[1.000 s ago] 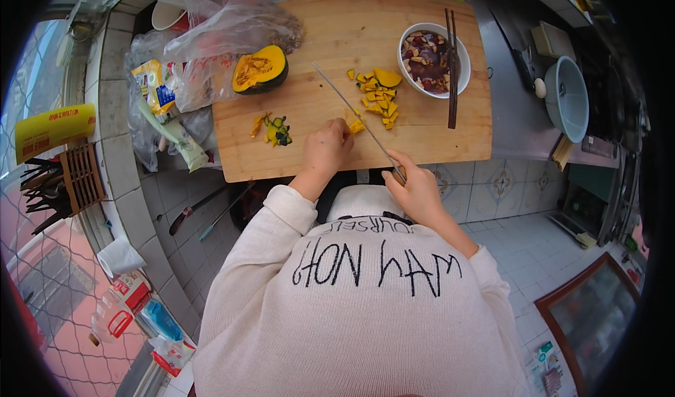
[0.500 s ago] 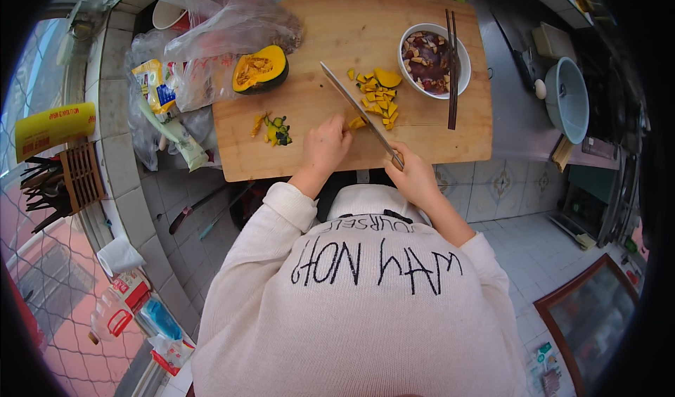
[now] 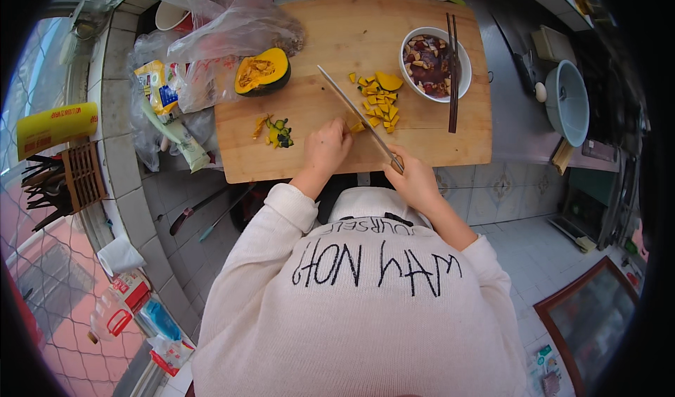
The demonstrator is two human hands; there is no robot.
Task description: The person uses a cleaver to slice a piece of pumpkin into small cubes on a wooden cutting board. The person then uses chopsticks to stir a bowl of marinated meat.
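My right hand (image 3: 415, 180) grips the handle of a kitchen knife (image 3: 351, 106), its long blade slanting up and left across the wooden cutting board (image 3: 337, 31). Beside the blade, my left hand (image 3: 325, 149) has its fingers curled on a small yellow pumpkin piece (image 3: 357, 126); most of its grip is hidden. Right of the blade lies a heap of diced pumpkin (image 3: 380, 104), with a larger pumpkin chunk (image 3: 388, 81) at its far end. A seeded, green-skinned pumpkin half (image 3: 262, 73) rests at the far left of the board. Nearer me are dark green peel scraps (image 3: 280, 134).
A white bowl (image 3: 403, 70) of dark liquid and chopped bits stands at the board's right, chopsticks (image 3: 452, 80) across its rim. Clear plastic bags (image 3: 218, 28) crowd the far left. Farther right are a light-blue basin (image 3: 568, 101) and an egg (image 3: 540, 92).
The knife tip has shifted very slightly left, and the whole view has dropped a little. Both hands keep nearly the same places.
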